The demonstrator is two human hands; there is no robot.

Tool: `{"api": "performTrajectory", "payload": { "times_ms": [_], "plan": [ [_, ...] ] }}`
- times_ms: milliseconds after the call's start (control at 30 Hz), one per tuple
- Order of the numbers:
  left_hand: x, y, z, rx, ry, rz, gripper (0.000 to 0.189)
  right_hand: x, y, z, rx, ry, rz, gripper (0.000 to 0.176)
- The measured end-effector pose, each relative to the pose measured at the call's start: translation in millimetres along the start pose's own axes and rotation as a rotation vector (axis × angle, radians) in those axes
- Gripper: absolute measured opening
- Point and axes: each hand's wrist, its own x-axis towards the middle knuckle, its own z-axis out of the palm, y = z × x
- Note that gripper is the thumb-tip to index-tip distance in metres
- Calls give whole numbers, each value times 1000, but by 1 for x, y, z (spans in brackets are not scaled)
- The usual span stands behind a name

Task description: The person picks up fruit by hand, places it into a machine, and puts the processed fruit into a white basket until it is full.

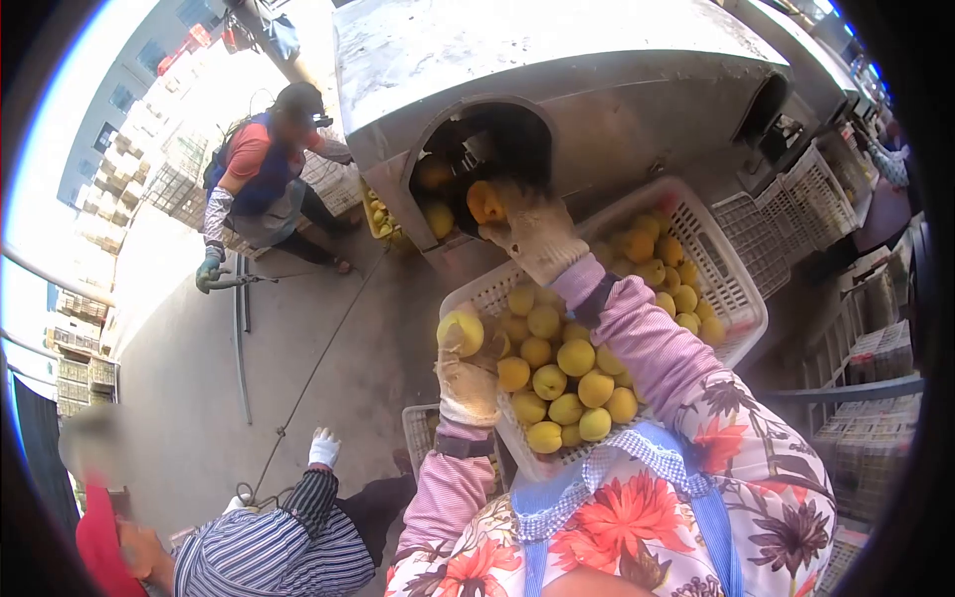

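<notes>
My left hand (466, 383), in a pale work glove, is closed around a yellow peach (461, 333) above the left end of a white plastic crate (738, 343). The crate holds many yellow peaches (576, 357) and sits right in front of my body. My gloved right hand (537, 237) reaches to the round opening (480, 149) of a metal machine and grips a deeper orange peach (485, 202). More fruit (438, 219) lies inside that opening, partly in shadow.
At the left, a person (261, 169) holds a hooked tool (244, 282). Below, a person in a striped shirt (269, 542) has a white-gloved hand (323, 448) near a long cord (328, 343). Stacked crates (811, 194) stand at the right.
</notes>
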Motion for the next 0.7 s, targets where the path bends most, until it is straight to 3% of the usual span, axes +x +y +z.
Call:
{"api": "performTrajectory", "payload": {
  "times_ms": [100,200,300,400,500,600,700],
  "plan": [
    [0,-6,-12,-13,-28,12,45,12,9,37,-86,148,-89,58],
    [1,-10,-17,-55,-12,-1,48,24,13,47,14,53,-5,59],
    [6,-11,-24,-47,-74,6,48,32,6,46,-61,198,-100,36],
    [8,-21,-31,-40,-98,34,47,51,8,43,-245,309,-135,38],
    [10,-19,-31,-15,-141,50,46,84,1,22,-430,-129,34,45],
    [7,-15,-24,-32,-156,2,46,98,-9,-6,-250,-293,138,55],
    [5,-7,-28,-187,-381,-73,45,25,-25,-28,137,-33,216,59]
  ]
}}
